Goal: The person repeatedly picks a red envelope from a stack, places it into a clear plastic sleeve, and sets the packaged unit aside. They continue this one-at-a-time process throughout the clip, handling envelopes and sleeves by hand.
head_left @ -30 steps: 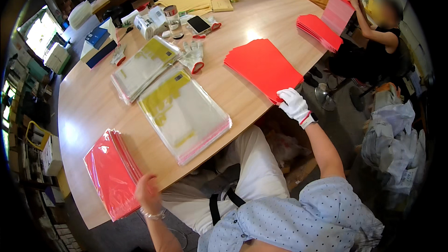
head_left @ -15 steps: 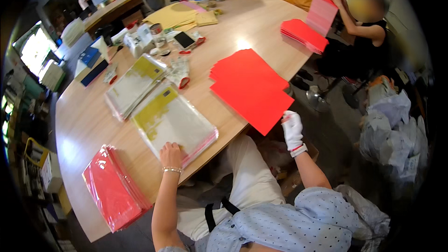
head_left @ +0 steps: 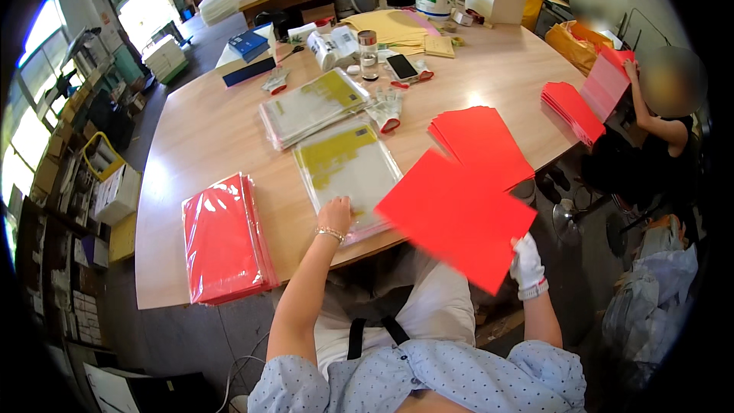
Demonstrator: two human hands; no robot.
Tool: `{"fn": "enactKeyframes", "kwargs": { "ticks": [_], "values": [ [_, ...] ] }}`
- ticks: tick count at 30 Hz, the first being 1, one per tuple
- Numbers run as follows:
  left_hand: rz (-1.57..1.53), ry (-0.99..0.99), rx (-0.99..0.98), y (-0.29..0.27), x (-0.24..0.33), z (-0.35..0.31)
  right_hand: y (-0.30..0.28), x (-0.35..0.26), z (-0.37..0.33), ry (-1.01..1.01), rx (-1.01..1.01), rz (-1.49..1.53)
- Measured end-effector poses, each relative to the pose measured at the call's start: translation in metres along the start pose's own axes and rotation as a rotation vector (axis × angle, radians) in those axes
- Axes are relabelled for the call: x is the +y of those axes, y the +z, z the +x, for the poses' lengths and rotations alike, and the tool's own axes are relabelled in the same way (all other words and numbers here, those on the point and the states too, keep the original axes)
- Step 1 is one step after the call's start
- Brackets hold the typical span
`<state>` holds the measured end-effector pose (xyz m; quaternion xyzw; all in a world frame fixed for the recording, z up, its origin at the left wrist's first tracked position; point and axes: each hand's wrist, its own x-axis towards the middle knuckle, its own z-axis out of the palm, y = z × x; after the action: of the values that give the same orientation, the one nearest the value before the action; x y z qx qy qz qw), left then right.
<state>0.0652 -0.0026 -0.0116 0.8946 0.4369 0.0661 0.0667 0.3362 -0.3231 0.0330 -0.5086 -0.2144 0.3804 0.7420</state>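
the bare left hand (head_left: 335,216) lies with fingers spread flat on a stack of clear plastic sleeves with yellow inserts (head_left: 348,170) on the wooden table (head_left: 206,130). the white-gloved right hand (head_left: 526,263) has its fingers pinching a red paper sheet (head_left: 457,214) at the table's edge, which overlaps a fanned pile of red sheets (head_left: 482,141). a wrapped red pack (head_left: 224,239) lies to the left.

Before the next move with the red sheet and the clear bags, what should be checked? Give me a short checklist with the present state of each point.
1. Right hand has a grip on the red sheet: ok.
2. Only one sheet lifted: cannot tell, it is blurred.
3. Left hand rests on the stack of clear bags: ok.
4. Top bag's mouth open: cannot tell.
5. Red sheet pile lies on the table beside the bags: ok.
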Motion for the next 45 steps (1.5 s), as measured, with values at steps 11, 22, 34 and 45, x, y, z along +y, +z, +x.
{"fn": "enactKeyframes", "kwargs": {
  "ticks": [11,22,34,45],
  "values": [
    [-0.337,0.013,0.417,0.057,-0.059,-0.015,0.074,0.027,-0.054,0.439,0.204,0.292],
    [-1.185,-0.221,-0.078,-0.004,-0.022,-0.045,0.095,0.016,-0.067,0.342,0.191,0.155],
    [-1.46,0.005,0.157,0.203,0.091,-0.1,0.087,0.047,-0.087,0.492,-0.07,0.201],
    [-1.428,-0.235,0.185,0.173,0.054,-0.129,0.109,0.08,-0.07,0.45,0.014,0.047]
  ]
}}
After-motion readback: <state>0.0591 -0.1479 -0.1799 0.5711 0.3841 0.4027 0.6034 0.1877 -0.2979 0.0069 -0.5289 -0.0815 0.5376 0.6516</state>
